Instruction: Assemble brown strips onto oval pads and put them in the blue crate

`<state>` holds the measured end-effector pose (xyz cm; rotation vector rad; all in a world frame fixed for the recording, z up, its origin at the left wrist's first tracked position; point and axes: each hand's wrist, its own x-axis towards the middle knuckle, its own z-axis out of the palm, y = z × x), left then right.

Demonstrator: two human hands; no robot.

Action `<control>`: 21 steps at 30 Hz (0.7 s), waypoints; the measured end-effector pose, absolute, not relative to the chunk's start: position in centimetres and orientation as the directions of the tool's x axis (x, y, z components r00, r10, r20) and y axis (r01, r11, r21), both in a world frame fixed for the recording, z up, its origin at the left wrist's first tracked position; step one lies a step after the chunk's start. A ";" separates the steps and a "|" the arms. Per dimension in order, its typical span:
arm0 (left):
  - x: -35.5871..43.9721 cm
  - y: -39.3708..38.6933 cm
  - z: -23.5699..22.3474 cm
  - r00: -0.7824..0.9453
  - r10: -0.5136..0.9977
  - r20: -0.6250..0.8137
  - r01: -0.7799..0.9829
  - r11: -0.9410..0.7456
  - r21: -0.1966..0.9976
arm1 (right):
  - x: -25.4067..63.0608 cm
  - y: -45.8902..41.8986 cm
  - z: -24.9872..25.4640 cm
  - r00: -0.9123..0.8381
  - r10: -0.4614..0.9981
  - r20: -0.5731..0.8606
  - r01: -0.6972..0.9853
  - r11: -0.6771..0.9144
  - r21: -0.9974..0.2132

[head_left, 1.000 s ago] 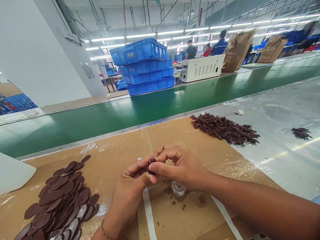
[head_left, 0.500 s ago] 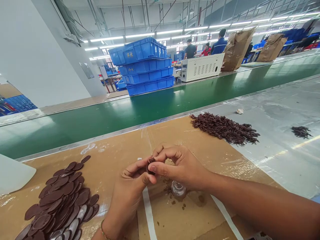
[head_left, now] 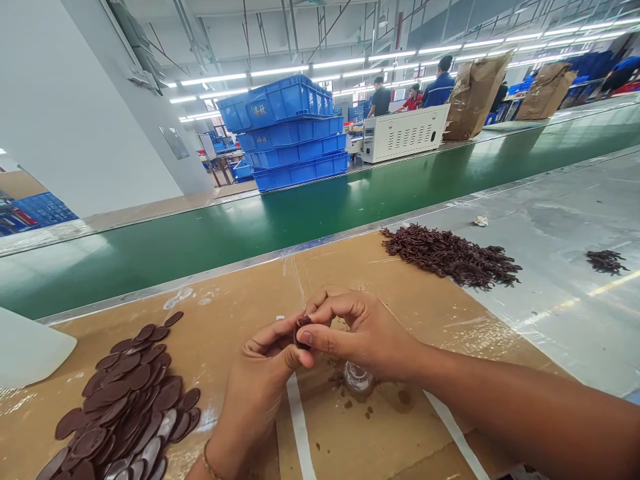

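The person's left hand (head_left: pixel 255 383) and right hand (head_left: pixel 365 337) meet over a tan cardboard-covered surface (head_left: pixel 400 440). Both grips are closed, pinching one small dark brown piece (head_left: pixel 303 332) from either side, right at the middle of the hands. Most of that piece is hidden by the fingers, so I can't make out its exact shape. A thin bracelet (head_left: pixel 206 460) circles the left wrist. Just under the right hand sits a small clear glass object (head_left: pixel 358 377), with brown crumbs (head_left: pixel 345 393) scattered beside it. At eight o'clock from the hands lies a heap of flat oval dark brown pieces (head_left: pixel 127 400), some turned to show a pale silvery face. At two o'clock, a tangled pile of thin dark brown scraps (head_left: pixel 447 257) sits at the cardboard's edge, and a smaller pile (head_left: pixel 606 261) lies farther out on a grey sheet (head_left: pixel 550 220). Beyond them a green conveyor belt (head_left: pixel 300 217) runs across, with stacked blue plastic crates (head_left: pixel 285 137) at twelve o'clock.
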<state>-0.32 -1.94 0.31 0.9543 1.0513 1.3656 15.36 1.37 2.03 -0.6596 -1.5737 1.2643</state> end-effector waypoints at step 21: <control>-0.9 -1.6 0.1 -0.001 1.000 0.003 -0.320 -0.003 0.947 | 15.8 1.1 2.2 -0.348 0.824 0.447 -0.070 0.452 -0.889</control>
